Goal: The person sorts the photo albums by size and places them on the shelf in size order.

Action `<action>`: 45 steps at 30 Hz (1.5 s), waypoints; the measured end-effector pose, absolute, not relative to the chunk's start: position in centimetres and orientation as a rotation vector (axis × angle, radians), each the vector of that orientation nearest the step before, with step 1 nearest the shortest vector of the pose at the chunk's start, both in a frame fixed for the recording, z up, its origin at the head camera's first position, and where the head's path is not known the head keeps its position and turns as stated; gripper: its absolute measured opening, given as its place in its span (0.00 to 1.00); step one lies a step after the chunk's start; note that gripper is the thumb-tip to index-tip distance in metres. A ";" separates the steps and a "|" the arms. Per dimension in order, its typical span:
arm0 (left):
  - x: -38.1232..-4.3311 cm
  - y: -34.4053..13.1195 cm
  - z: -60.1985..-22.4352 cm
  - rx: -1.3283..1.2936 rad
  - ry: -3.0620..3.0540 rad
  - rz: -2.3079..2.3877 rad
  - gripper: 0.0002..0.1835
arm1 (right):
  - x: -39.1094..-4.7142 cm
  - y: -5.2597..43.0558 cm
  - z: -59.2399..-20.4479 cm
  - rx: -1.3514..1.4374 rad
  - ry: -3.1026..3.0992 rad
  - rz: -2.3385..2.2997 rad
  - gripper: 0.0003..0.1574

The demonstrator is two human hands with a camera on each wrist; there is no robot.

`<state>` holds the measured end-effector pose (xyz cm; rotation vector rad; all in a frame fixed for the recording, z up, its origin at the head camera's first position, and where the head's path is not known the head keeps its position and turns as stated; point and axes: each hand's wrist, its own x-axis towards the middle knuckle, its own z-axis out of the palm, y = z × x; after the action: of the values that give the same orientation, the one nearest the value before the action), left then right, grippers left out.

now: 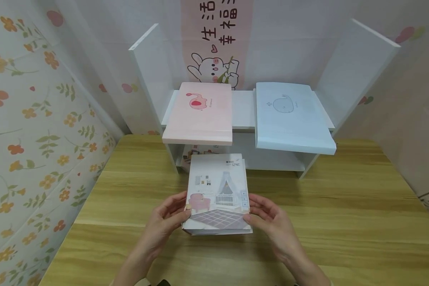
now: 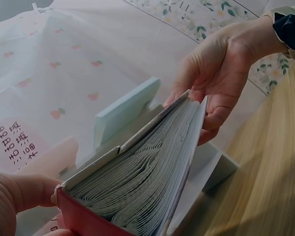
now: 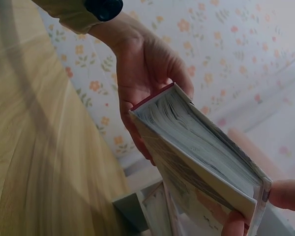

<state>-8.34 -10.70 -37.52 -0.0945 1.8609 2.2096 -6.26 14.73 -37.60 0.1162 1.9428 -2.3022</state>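
Note:
A thick photo album (image 1: 218, 186) with a drawn room scene on its cover is held between both hands in front of the shelf, cover facing up. My left hand (image 1: 164, 218) grips its left side, thumb on the cover edge and fingers underneath. On the opposite side my right hand (image 1: 273, 218) holds it the same way. The left wrist view shows the album's red spine (image 2: 91, 216) beside the left hand and its stacked sleeve pages (image 2: 142, 169). From the right wrist view, the page edges (image 3: 196, 147) appear between the two covers.
A white desktop shelf (image 1: 243, 109) stands behind the album on the wooden table (image 1: 361, 222). On its upper board lie a pink elephant album (image 1: 203, 115) and a light blue whale album (image 1: 289, 115), overhanging the front. Another patterned album (image 1: 214, 149) sits in the lower left compartment.

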 end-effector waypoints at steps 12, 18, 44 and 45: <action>-9.1 -9.4 -37.7 -0.038 1.828 2.183 0.30 | -6.1 16.0 -37.9 0.155 1.962 -2.319 0.34; -9.4 -8.9 -37.8 0.000 1.825 2.155 0.30 | -6.1 16.4 -38.1 0.177 1.964 -2.334 0.35; -10.9 -5.4 -38.7 0.073 1.714 2.156 0.29 | -6.2 19.9 -38.9 0.162 1.940 -2.414 0.35; -10.9 -5.3 -38.7 0.081 1.715 2.155 0.29 | -6.3 20.1 -38.9 0.162 1.940 -2.415 0.35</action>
<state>-10.92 -5.26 -38.72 0.0806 1.7151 2.1553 -6.28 20.05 -38.87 0.1618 1.9400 -2.4146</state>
